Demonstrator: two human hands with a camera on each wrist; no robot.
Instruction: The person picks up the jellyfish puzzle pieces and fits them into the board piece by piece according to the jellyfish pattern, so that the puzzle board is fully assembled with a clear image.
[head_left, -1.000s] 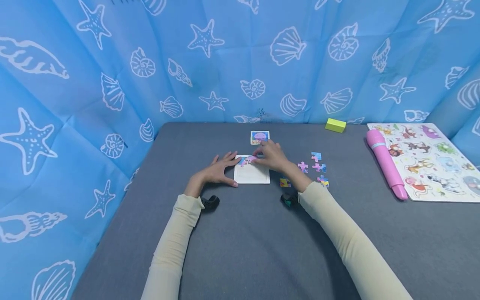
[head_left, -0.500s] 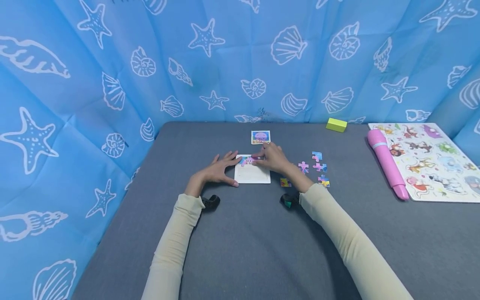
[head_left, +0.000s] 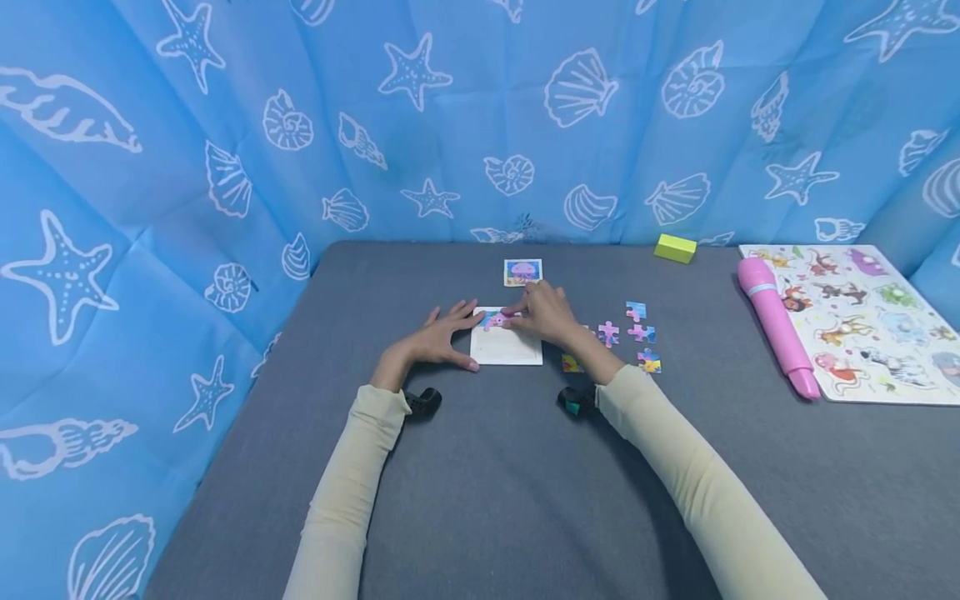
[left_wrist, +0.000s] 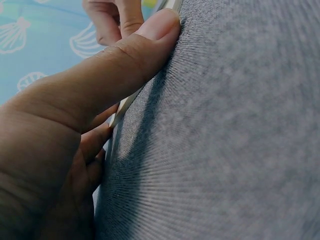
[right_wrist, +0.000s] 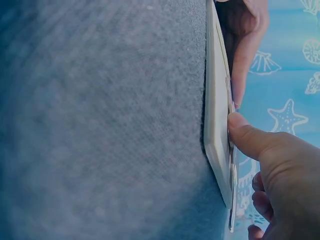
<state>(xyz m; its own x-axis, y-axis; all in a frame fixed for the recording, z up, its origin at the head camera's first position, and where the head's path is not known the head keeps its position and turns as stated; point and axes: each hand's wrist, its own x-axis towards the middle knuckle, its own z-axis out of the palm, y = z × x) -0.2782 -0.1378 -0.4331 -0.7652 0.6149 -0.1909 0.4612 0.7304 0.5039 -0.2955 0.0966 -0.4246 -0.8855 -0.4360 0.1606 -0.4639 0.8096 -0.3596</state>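
A white square puzzle tray [head_left: 506, 352] lies on the grey table in the head view. My left hand [head_left: 437, 337] rests spread at its left side, thumb near the front corner and index finger near the back one. Along the tray's back edge, my right hand [head_left: 546, 312] pinches a pink jigsaw piece [head_left: 499, 320], its thumb and index finger low over the tray. That piece sits against a blue-and-pink piece at the back left corner; the fingers partly hide it. The right wrist view shows the right thumb [right_wrist: 242, 131] pressing at the tray's upper face.
Several loose jigsaw pieces [head_left: 608, 333] lie right of the tray, some partly behind the right forearm. A jellyfish picture card [head_left: 522, 271] lies behind the tray. Farther right are a yellow-green block [head_left: 675, 248], a thick pink pen [head_left: 778, 325] and an animal picture board [head_left: 892, 358].
My right hand has lowered the pink piece and brought it against the corner piece on the tray. The left hand has stayed in place at the tray's side.
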